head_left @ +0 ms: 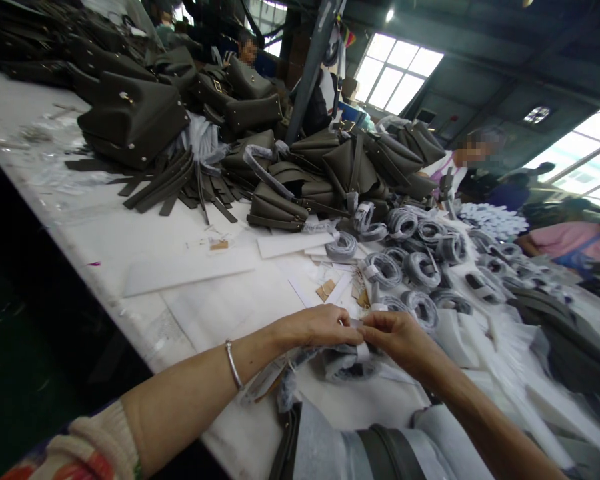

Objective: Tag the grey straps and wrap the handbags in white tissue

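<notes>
Near the table's front, a coiled strap in clear plastic (353,365) lies under both hands, with a pale band around it. My left hand (325,327), below a silver bracelet on the wrist, has its fingers curled on the wrapped strap's upper edge. From the right, my right hand (393,333) pinches the band at the same spot, its fingertips touching those of the left. Loose plastic trails from the coil beneath my left wrist. Closer to me rests a dark bag partly covered in pale wrapping (375,453).
Dark bags (130,120) are heaped along the table's far side, beside loose dark straps (167,180). Many wrapped coils (420,267) lie to the right. White foam sheets (190,273) and tan tags (326,289) lie on the white table (220,313). People are beyond it.
</notes>
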Available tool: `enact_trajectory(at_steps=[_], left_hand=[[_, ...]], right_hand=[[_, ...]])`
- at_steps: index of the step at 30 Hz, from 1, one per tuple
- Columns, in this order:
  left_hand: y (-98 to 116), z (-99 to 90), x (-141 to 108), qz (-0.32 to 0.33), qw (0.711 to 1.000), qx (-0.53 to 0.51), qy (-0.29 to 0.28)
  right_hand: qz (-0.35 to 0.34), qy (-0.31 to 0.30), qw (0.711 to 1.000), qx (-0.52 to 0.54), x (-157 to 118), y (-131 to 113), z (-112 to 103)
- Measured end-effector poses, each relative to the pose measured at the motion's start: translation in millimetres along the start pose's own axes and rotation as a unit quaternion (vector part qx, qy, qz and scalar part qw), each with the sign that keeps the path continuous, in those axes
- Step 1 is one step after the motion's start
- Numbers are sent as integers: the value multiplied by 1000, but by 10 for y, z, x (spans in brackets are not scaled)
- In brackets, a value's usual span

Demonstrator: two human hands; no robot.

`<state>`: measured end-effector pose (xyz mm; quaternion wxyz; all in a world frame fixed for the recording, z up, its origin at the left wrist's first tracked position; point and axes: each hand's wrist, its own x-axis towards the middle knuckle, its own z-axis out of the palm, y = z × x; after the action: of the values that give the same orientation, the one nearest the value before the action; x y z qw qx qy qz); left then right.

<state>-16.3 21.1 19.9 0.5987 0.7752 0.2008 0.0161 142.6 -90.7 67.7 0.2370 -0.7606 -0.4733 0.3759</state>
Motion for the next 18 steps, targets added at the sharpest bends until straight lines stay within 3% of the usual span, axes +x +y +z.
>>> enact_trajectory(at_steps=[4, 7, 11, 18], left_hand=[[34, 46, -40, 25, 997, -68, -4], [40, 76, -67, 60, 988, -138, -46], [37, 72, -87, 69, 981, -151, -96], [50, 72, -103, 67, 984, -149, -72]], right_hand=[[6, -16, 999, 28, -15, 57, -89], [46, -45, 992, 108, -18, 101, -134], [59, -91, 979, 172, -29, 121, -135], [27, -120, 978, 171, -98, 57, -152]])
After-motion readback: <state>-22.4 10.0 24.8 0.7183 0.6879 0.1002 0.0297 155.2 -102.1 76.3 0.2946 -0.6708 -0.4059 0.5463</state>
